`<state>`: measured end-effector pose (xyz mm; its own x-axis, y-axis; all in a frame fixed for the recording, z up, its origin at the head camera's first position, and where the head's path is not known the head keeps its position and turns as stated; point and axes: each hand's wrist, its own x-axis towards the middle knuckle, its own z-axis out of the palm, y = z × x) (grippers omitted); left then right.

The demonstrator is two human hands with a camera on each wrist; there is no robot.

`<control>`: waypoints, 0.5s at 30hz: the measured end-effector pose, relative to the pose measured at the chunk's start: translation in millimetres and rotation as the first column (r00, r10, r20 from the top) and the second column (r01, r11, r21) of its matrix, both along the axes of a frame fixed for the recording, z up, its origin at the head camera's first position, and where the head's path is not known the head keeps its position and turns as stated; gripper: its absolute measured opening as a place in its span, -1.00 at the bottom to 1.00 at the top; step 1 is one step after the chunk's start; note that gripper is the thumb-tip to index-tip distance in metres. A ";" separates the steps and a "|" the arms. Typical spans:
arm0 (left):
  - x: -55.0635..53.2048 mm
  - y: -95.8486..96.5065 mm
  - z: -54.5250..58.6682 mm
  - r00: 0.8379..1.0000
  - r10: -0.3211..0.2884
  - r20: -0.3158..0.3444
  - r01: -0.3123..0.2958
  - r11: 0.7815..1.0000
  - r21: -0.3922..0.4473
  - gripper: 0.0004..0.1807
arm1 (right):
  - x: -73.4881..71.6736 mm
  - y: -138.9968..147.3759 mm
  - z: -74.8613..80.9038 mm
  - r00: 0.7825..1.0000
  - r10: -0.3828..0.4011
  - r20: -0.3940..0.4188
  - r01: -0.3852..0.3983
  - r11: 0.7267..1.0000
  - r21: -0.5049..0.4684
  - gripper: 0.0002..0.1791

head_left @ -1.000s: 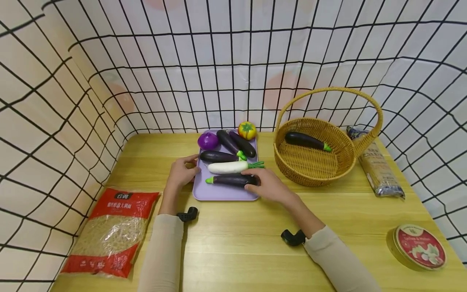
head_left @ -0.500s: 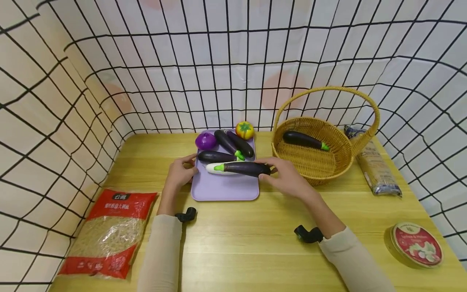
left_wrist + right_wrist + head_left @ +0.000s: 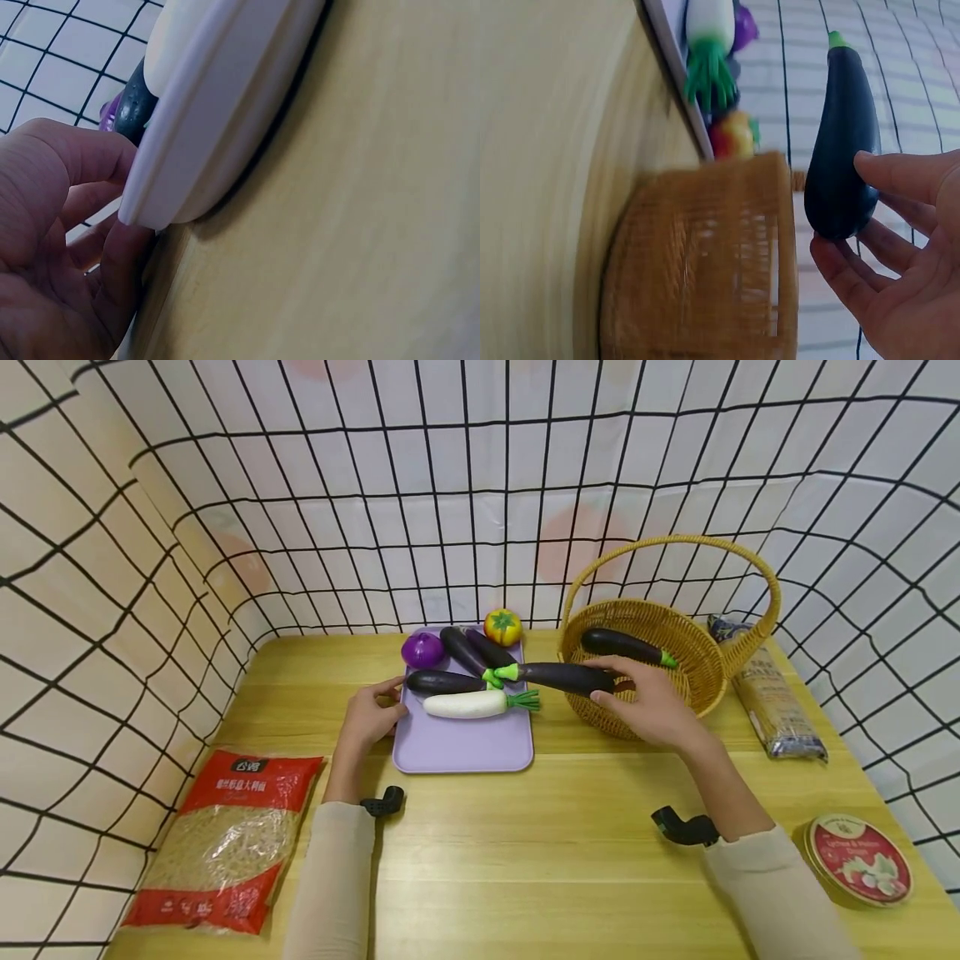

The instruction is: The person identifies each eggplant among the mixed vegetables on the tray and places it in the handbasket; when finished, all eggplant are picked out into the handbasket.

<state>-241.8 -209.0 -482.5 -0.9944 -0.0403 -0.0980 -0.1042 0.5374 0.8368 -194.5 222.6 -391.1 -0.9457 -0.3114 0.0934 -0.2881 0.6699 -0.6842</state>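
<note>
The held eggplant (image 3: 562, 677) had smooth, faintly glossy, plastic-looking skin; the tray (image 3: 465, 752) looked like smooth plastic, the basket (image 3: 705, 664) rough woven wicker, the counter (image 3: 510, 852) wood-grained with a soft sheen, the pasta bag (image 3: 221, 843) shiny film, the round tin (image 3: 862, 860) glossy printed metal

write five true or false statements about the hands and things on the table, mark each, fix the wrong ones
1. The right hand holds an eggplant. True.
2. A second eggplant lies inside the basket. True.
3. The left hand touches the tray. True.
4. The white radish lies in the basket. False: the white radish lies on the tray.
5. The round tin stands left of the red bag. False: the round tin stands right of the red bag.
</note>
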 end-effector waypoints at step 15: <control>0.8 0.5 -0.1 1.000 0.018 0.004 -0.018 1.000 0.005 -0.33 | -24.9 68.6 -2.2 0.987 -0.146 0.070 0.139 0.986 0.096 -0.45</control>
